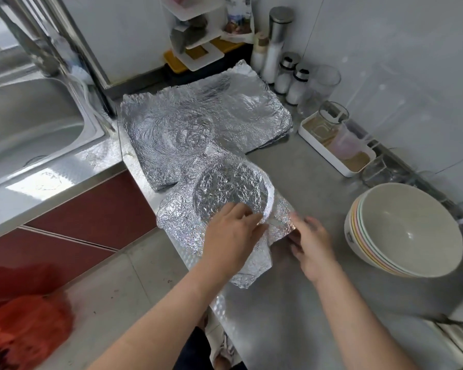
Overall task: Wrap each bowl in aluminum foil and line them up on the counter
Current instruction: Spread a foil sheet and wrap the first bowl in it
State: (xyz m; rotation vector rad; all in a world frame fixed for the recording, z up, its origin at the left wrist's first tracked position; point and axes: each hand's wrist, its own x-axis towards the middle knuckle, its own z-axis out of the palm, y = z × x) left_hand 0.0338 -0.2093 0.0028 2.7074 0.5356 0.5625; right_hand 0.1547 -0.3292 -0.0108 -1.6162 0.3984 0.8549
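At the centre of the frame, one bowl lined with crinkled silver foil (230, 192) sits on a loose crumpled foil sheet (182, 222) that overhangs the near edge of the grey steel counter (305, 169). The left hand (231, 236) presses its fingers (247, 213) closed on the foil at the bowl's near rim. The right hand (312, 243) is blurred, its fingers spread loosely beside the sheet's right corner; I cannot tell whether they grip it.

A hard pull could tear the thin foil, and the overhang could drag the bowl toward the edge.

Above the bowl lies one flat stack of creased foil sheets (198, 121); the count is unreadable. At right waits one nested stack of pale bowls (406, 231), roughly five rims showing.
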